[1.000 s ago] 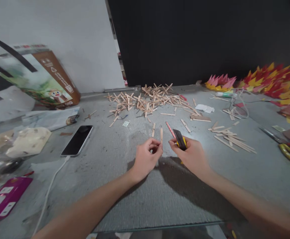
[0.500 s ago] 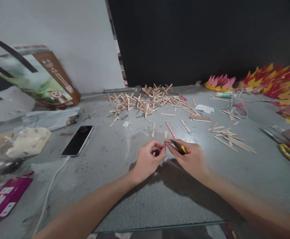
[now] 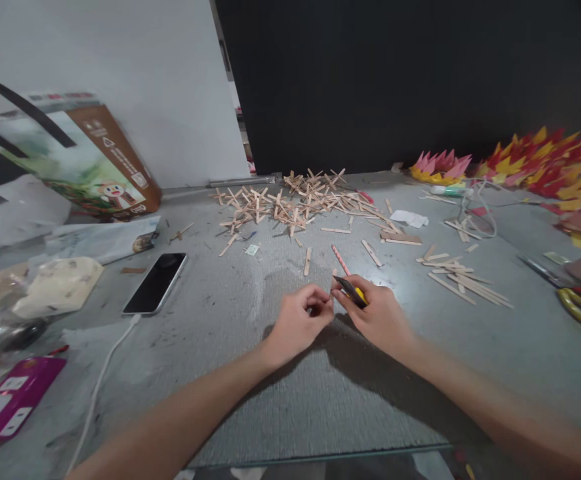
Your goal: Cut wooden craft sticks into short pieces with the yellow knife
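Fingertips of my left hand (image 3: 298,323) are pinched at the lower end of a short wooden craft stick (image 3: 334,280), which stands roughly upright between both hands. In my right hand (image 3: 380,319) is a black and yellow utility knife (image 3: 353,292), its dark tip pointing up and left close to the stick. The right fingertips touch or nearly touch the stick too; the exact contact is hidden. A red and white striped pencil-like rod (image 3: 340,259) lies just beyond the right hand. Loose craft sticks (image 3: 307,261) lie on the grey table (image 3: 250,400) ahead.
Crossed stick pieces form a pile (image 3: 295,203) at the back. More sticks (image 3: 463,279) lie at right, near scissors (image 3: 578,303) and folded-paper pieces (image 3: 545,167). A phone (image 3: 155,283) with a white cable (image 3: 98,387), a shopping bag (image 3: 90,163) and a purple box (image 3: 20,393) are left.
My right hand has turned slightly, and the knife's tip has swung up and left towards the stick. The stick sits a little lower. My left hand stays nearly in place.
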A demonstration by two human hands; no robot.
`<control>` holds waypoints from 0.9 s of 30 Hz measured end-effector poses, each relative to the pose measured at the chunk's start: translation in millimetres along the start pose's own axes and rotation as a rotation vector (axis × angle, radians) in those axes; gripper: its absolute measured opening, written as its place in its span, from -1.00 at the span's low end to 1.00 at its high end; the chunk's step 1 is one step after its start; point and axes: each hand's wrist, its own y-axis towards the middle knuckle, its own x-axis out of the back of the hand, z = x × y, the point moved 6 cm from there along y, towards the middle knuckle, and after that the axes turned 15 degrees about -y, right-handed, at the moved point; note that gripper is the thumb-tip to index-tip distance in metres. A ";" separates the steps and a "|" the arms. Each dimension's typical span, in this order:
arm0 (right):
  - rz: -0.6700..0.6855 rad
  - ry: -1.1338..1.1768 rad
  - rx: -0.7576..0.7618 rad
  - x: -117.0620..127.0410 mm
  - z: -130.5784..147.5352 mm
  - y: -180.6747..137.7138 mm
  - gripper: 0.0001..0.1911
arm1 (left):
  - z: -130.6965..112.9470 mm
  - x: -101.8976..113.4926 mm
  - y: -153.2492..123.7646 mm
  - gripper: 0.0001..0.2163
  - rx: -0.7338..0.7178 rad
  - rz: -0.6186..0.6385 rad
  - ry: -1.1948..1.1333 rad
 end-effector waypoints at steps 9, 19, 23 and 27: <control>0.031 -0.085 0.021 -6.0 -2.9 1.1 -0.73 | -1.4 -0.7 -4.4 -0.94 -0.023 0.005 0.012; 0.089 -0.024 0.063 -2.4 -1.5 3.7 -0.75 | -4.7 -2.8 -7.6 -0.92 -0.081 0.026 0.057; 0.083 -0.027 0.078 -5.0 -1.4 3.7 -0.78 | -3.0 -2.4 -8.4 -0.92 -0.073 0.004 0.061; 0.063 -0.019 0.076 -6.0 -0.6 1.6 -0.79 | -1.8 -2.7 -8.6 -0.93 -0.083 0.006 0.072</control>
